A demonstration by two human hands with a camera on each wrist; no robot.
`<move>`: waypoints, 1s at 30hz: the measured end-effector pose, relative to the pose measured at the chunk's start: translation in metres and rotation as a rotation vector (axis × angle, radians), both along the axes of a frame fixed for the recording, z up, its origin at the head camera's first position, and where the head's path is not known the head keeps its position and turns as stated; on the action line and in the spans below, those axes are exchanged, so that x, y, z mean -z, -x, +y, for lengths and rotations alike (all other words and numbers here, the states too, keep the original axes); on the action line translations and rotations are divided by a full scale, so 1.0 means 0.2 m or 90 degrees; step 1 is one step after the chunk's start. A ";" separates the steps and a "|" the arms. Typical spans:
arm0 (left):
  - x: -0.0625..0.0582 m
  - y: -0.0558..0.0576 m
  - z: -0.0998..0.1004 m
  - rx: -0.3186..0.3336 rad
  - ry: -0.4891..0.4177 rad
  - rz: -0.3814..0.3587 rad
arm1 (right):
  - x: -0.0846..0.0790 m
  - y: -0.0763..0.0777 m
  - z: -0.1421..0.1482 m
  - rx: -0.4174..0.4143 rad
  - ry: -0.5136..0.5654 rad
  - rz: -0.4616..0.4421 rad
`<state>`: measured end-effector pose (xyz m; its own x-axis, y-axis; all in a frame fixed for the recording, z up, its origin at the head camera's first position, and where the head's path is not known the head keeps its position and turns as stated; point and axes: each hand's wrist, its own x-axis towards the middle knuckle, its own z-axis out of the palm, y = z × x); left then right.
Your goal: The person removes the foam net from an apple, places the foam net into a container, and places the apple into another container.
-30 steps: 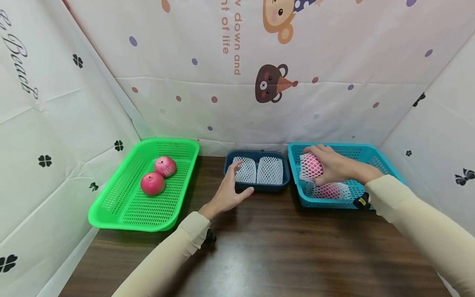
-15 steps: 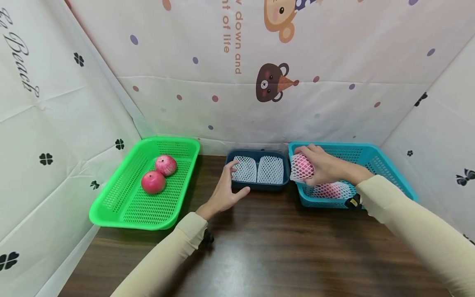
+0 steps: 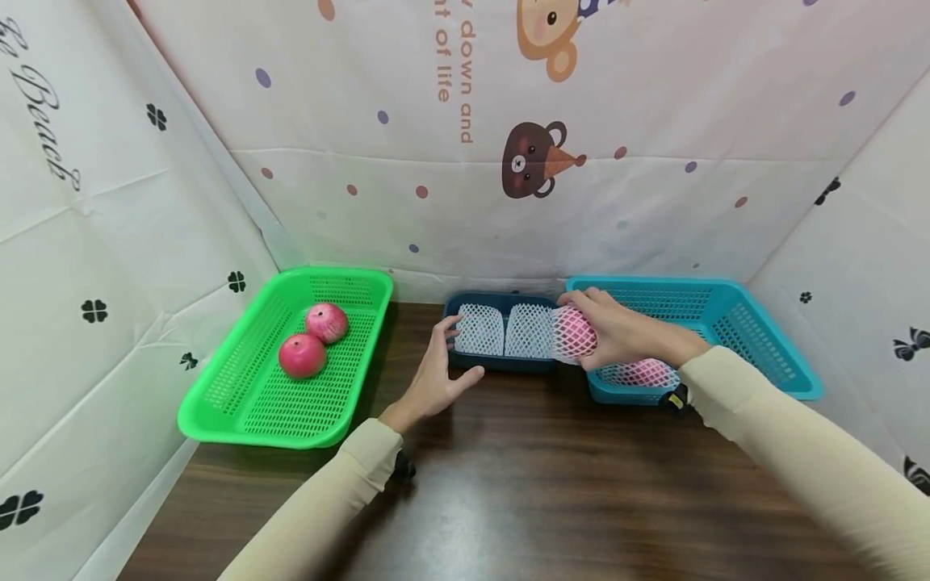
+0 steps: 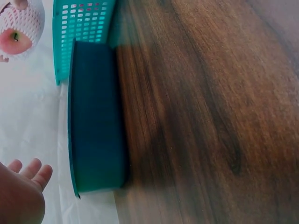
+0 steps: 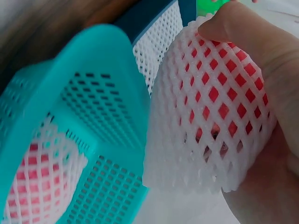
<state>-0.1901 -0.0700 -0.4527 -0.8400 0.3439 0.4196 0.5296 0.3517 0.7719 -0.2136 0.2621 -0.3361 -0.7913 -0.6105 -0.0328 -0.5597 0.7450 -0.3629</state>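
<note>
My right hand (image 3: 621, 327) grips a pink-red apple (image 3: 576, 332) in a white foam net, held over the gap between the dark blue tray (image 3: 501, 365) and the turquoise basket (image 3: 770, 386). In the right wrist view the thumb presses on the net (image 5: 205, 112). Two flat white foam nets (image 3: 479, 329) lie side by side in the tray. My left hand (image 3: 430, 375) is by the tray's left end, fingers spread and thumb apart, holding nothing. The left wrist view shows the stem end of the held apple (image 4: 16, 41) and the tray's outer side (image 4: 96, 116).
Another netted apple (image 3: 645, 373) lies in the turquoise basket. On the left a green basket (image 3: 192, 420) holds two bare pink-red apples (image 3: 302, 356). Printed cloth (image 3: 436, 218) walls off the back and sides of the dark wooden table (image 3: 523, 484).
My right hand has carried the netted apple left, out from over the turquoise basket to the tray's right end. My left hand has shifted only slightly.
</note>
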 end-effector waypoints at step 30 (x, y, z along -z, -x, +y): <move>0.06 -0.04 -0.04 0.003 -0.037 0.026 | 0.12 -0.05 -0.28 -0.059 0.047 0.000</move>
